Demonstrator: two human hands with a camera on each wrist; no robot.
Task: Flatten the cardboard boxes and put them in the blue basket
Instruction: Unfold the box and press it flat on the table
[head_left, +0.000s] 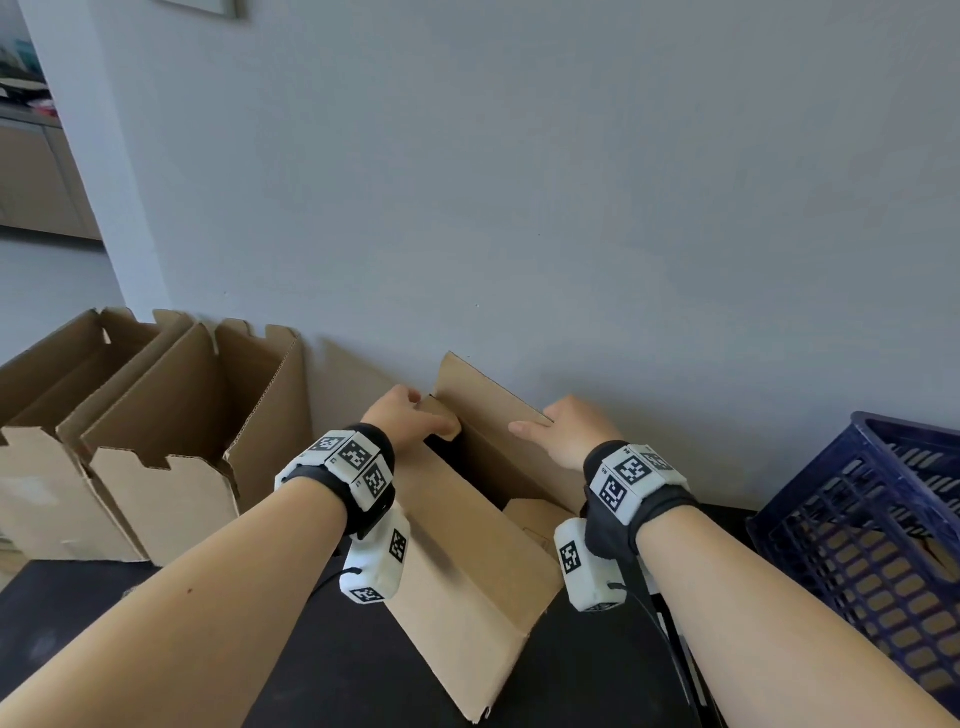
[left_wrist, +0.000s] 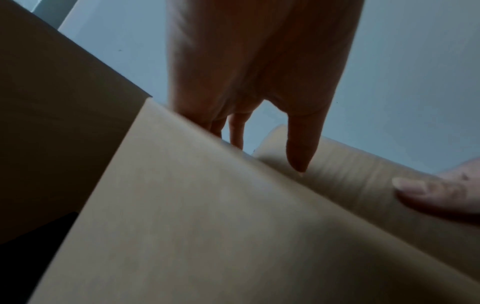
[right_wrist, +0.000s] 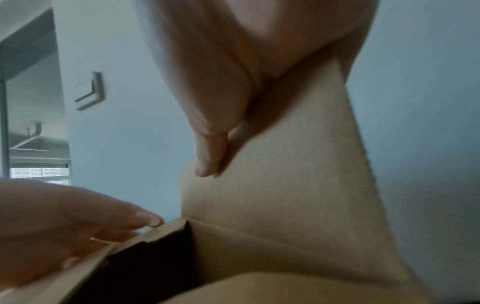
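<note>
Hands: your left hand (head_left: 402, 415) and right hand (head_left: 569, 434) both sit on the upper edge of the open brown cardboard box (head_left: 467, 561) in front of you.
Left hand: your fingers curl over the box's left far corner, gripping a small flap there; the left wrist view shows the fingers (left_wrist: 298, 148) behind the cardboard edge.
Right hand: it grips the tall rear flap (head_left: 483, 395), thumb (head_left: 524, 429) on the near face, the other fingers hidden behind the flap.
Black tabletop (head_left: 332, 654): it carries everything, set against a pale grey wall (head_left: 519, 182).
Box in hand: it stands tilted on the tabletop between your forearms, mouth open, its dark inside showing in the right wrist view.
Spare boxes: two more open brown cardboard boxes (head_left: 171, 447) stand side by side at your left, against the wall, well apart from the one you hold.
Dark blue slotted plastic basket (head_left: 872, 525): it stands at your right, near your right forearm; brown cardboard shows through its slots.
Wrist bands: white blocks with black square markers (head_left: 358, 457) are strapped to both wrists.
</note>
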